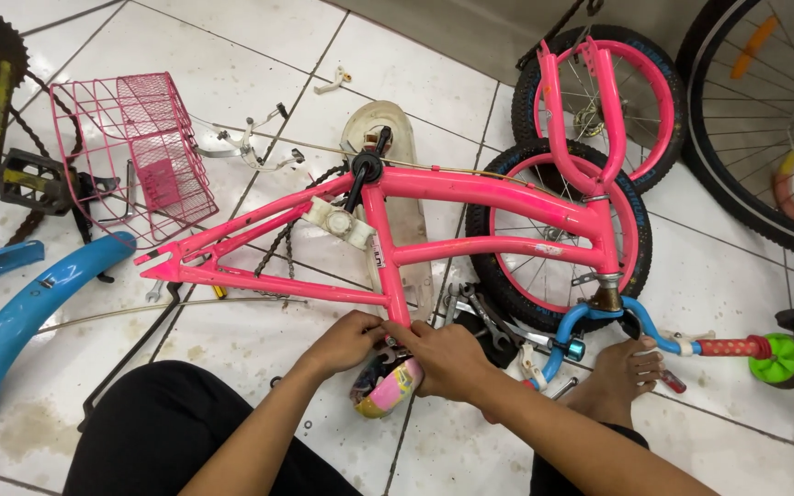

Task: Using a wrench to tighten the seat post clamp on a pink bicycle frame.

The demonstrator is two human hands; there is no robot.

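A white tiled floor (259,83), stained in places, fills the frame, with bicycle parts spread across it. At the far left lie two blue mudguards (20,321), and above them a crank with a pedal and chain (11,174). Just right of that, in the upper left, a pink wire basket (135,152) rests on its side.

Across the middle lies a pink bicycle frame (470,188) upside down, its long axis running from the rear fork ends at centre left to the head tube at centre right. Its seat tube drops from the bottom bracket toward the lower centre, straight at the person, and ends between both hands.

The left hand (346,342) curls its fingers at the left side of that tube end, and the right hand (448,360) is closed over a multicoloured saddle (386,388) just below it. Both hands sit equally close, touching each other there; whether the left one truly grips anything is hidden.

Right of the hands some spanners (480,312) lie on the floor, then two small pink-rimmed wheels (553,276), a blue handlebar (636,321) with a red grip, a bare foot (627,367), and a large wheel (765,119) at the upper right.
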